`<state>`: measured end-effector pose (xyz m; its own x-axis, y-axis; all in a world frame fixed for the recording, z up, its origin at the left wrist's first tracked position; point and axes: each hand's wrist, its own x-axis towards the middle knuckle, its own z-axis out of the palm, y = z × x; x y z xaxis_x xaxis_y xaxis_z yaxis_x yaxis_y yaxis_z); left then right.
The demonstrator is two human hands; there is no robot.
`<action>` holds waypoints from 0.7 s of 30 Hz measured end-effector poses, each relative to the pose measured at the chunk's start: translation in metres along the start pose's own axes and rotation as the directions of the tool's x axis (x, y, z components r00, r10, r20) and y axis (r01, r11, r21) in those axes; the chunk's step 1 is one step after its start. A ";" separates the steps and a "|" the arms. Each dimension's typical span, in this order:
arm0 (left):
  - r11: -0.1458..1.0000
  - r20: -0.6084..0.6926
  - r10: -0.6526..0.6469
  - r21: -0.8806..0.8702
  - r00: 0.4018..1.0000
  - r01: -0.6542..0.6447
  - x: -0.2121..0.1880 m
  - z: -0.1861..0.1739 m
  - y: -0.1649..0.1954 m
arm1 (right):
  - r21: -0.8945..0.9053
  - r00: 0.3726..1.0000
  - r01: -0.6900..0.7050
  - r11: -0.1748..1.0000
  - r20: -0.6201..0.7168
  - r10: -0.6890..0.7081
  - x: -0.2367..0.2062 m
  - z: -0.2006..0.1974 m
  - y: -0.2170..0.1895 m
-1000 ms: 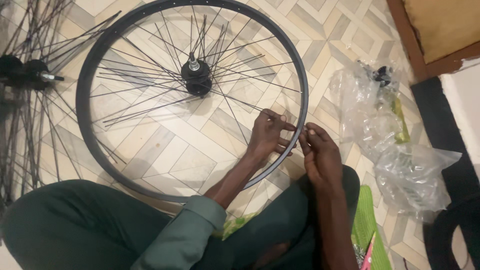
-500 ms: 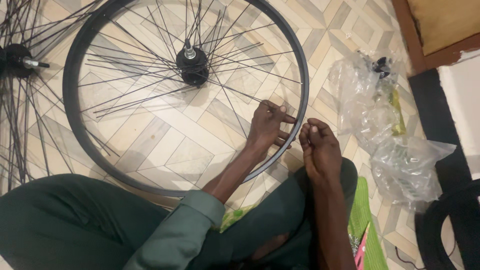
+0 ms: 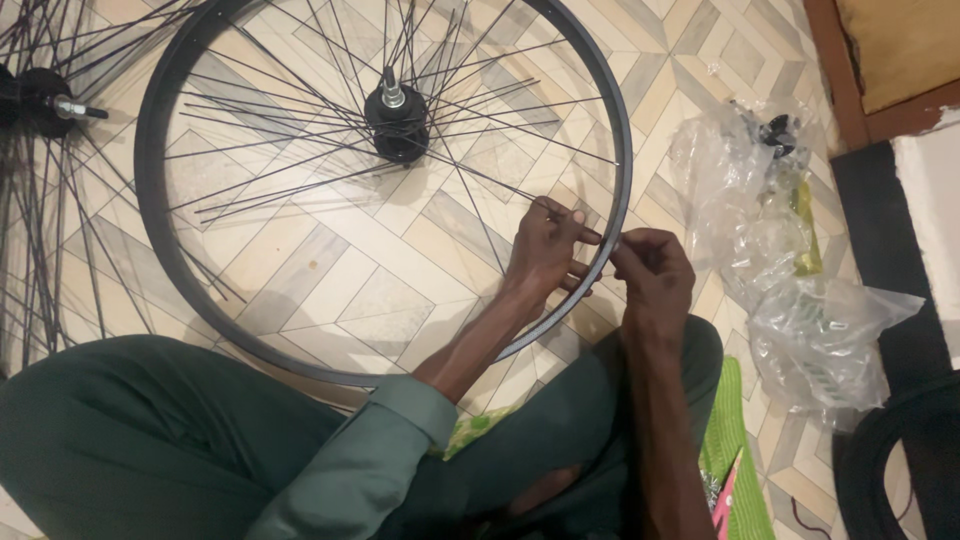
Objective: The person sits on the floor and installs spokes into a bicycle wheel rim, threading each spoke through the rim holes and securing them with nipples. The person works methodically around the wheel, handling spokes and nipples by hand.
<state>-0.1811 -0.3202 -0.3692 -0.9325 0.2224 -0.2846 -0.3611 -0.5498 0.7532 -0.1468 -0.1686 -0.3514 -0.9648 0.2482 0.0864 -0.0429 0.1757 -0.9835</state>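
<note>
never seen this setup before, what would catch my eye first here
A big black wheel rim lies flat on the tiled floor, thin spokes fanning from its hub. Both hands meet at the rim's right edge: left hand inside, right hand outside. Crumpled clear plastic bags lie to the right.

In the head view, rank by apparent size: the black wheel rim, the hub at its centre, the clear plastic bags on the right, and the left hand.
Largest to smallest as they look:
1. Black wheel rim
2. Clear plastic bags
3. Left hand
4. Hub
The left hand is nearer the camera than the hub, so that gap may be exaggerated.
</note>
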 end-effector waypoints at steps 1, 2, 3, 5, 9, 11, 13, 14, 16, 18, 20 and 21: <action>1.000 0.007 0.005 -0.002 1.000 -0.005 0.001 -0.001 0.000 | 0.016 1.000 0.003 1.000 0.019 -0.004 0.003 -0.001 0.000; 1.000 0.009 0.005 -0.002 1.000 -0.005 0.001 -0.002 0.000 | 0.032 0.999 0.004 0.999 0.037 -0.005 0.004 -0.002 -0.001; 1.000 0.011 0.003 -0.003 1.000 -0.003 0.001 -0.002 0.000 | -0.012 0.998 0.009 1.000 0.070 -0.008 0.006 -0.005 -0.002; 1.000 0.006 0.003 0.011 1.000 -0.003 0.002 -0.002 -0.001 | -0.097 0.991 0.026 0.995 0.133 -0.012 0.010 -0.010 -0.006; 1.000 0.001 0.002 0.026 1.000 -0.002 0.000 0.004 -0.001 | -0.215 0.974 0.054 0.975 0.227 -0.004 0.021 -0.023 -0.015; 1.000 0.006 0.001 0.015 1.000 -0.001 -0.002 0.006 -0.001 | -0.229 0.967 0.066 0.971 0.253 -0.007 0.024 -0.025 -0.018; 1.000 0.010 -0.008 -0.001 1.000 0.008 -0.003 0.008 0.000 | -0.236 0.968 -0.017 0.972 0.239 0.075 0.026 -0.026 -0.021; 1.000 0.015 -0.014 -0.005 1.000 0.014 -0.003 0.008 0.000 | -0.239 0.966 -0.057 0.969 0.232 0.114 0.027 -0.026 -0.022; 1.000 0.026 -0.025 -0.015 0.999 0.025 -0.003 0.008 0.000 | -0.164 0.950 -0.078 0.983 0.287 0.124 0.028 -0.026 -0.024; 0.999 0.027 -0.033 -0.018 0.999 0.033 -0.002 0.007 -0.001 | -0.175 0.947 -0.089 0.981 0.291 0.138 0.029 -0.027 -0.023; 0.999 0.023 -0.029 -0.015 0.999 0.030 -0.002 0.007 -0.002 | -0.270 0.955 -0.095 0.958 0.245 0.164 0.028 -0.027 -0.019; 1.000 0.020 -0.020 -0.009 1.000 0.020 -0.002 0.006 -0.002 | -0.271 0.958 -0.106 0.957 0.231 0.171 0.027 -0.026 -0.015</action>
<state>-0.1783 -0.3147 -0.3665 -0.9246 0.2500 -0.2876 -0.3801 -0.5522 0.7420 -0.1653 -0.1395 -0.3303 -0.9913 0.0474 -0.1226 0.1313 0.3997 -0.9072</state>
